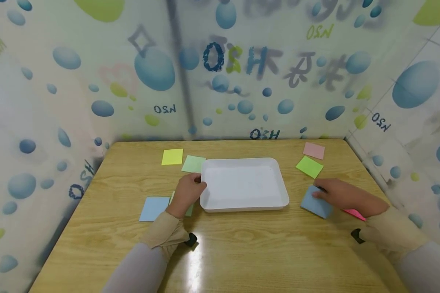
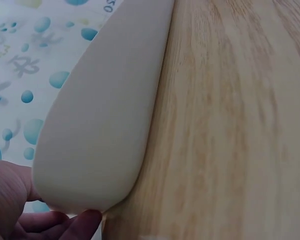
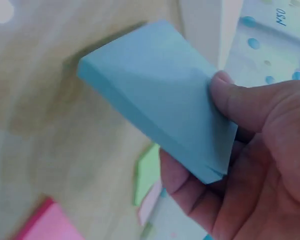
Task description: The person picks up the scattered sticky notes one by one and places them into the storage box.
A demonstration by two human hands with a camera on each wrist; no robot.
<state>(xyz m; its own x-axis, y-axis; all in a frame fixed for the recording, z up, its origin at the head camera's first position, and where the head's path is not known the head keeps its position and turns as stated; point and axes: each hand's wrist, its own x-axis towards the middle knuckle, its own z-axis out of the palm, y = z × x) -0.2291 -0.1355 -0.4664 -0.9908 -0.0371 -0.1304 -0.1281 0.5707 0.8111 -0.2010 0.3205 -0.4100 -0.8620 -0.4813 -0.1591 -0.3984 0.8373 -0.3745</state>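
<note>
A white rectangular tray (image 1: pixel 243 185) lies in the middle of the wooden table. My left hand (image 1: pixel 188 191) grips its left wall; in the left wrist view the fingertips (image 2: pixel 85 222) curl under the tray's corner (image 2: pixel 95 125). To the right of the tray, my right hand (image 1: pixel 335 195) pinches a blue sticky note pad (image 1: pixel 315 202) between thumb and fingers. The right wrist view shows that the blue pad (image 3: pixel 155 95) is thick and held tilted, its shadow falling on the table. A pink pad (image 1: pixel 355 213) is partly hidden beneath my right forearm.
Left of the tray lie a yellow pad (image 1: pixel 172 156), a pale green pad (image 1: pixel 193 164) and a light blue pad (image 1: pixel 154 208). Another green pad (image 1: pixel 189 211) is partly covered by my left wrist. Back right are a bright green pad (image 1: pixel 309 167) and a dusty pink pad (image 1: pixel 313 150).
</note>
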